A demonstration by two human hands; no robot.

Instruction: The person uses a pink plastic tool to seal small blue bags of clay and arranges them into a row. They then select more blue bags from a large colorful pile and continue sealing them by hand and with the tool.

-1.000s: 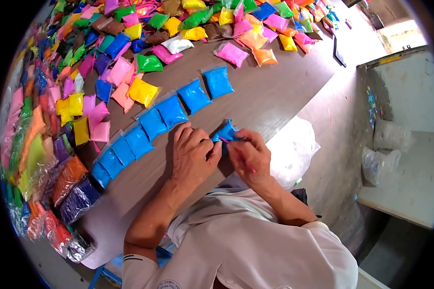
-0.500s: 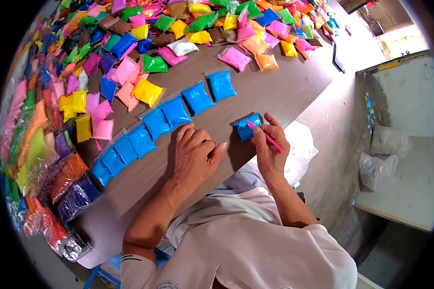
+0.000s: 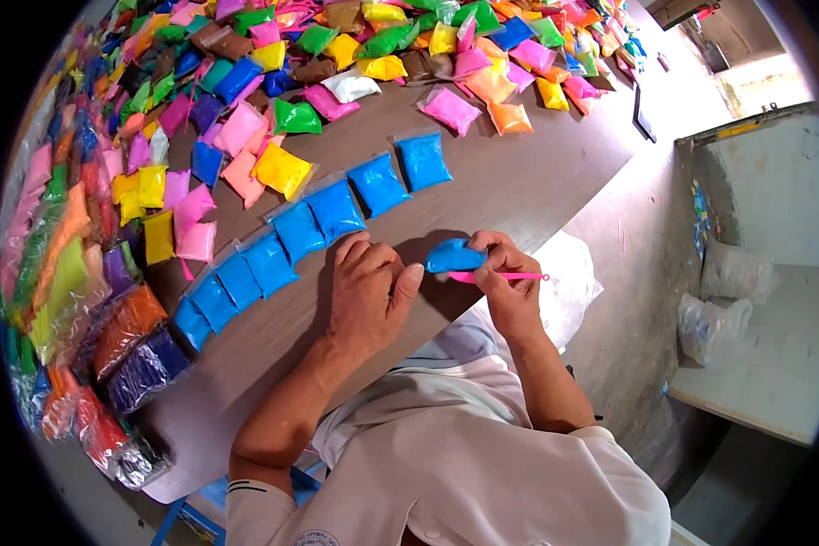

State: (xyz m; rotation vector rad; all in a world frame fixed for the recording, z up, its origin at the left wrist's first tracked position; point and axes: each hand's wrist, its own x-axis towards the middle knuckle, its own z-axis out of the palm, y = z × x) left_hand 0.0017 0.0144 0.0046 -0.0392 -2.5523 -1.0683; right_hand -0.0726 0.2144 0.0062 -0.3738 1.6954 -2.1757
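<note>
My right hand [image 3: 511, 284] pinches a small blue packet [image 3: 449, 257] at its right end, tilted up over the brown table. In the same fingers lies a thin pink stick [image 3: 519, 276] with a tiny loop at its end, running sideways under the packet. My left hand [image 3: 369, 289] rests on the table with nothing in it, fingers bent and thumb held apart, its thumb tip close to the packet's left end. Beyond my hands, several flat blue packets [image 3: 336, 209] form a curved row, one of them [image 3: 297, 229] near my left fingertips.
A big heap of colourful packets [image 3: 387, 41] covers the table's far side. Clear bags of packed colours [image 3: 132, 332] stack up at the left. A dark flat object [image 3: 643, 114] lies by the far right edge. White plastic bags [image 3: 714, 328] sit on a shelf at right.
My right hand has lifted and tilted the blue packet, bringing it left toward my left thumb. The pink stick has swung from slanting over the packet to lying sideways beneath it.
</note>
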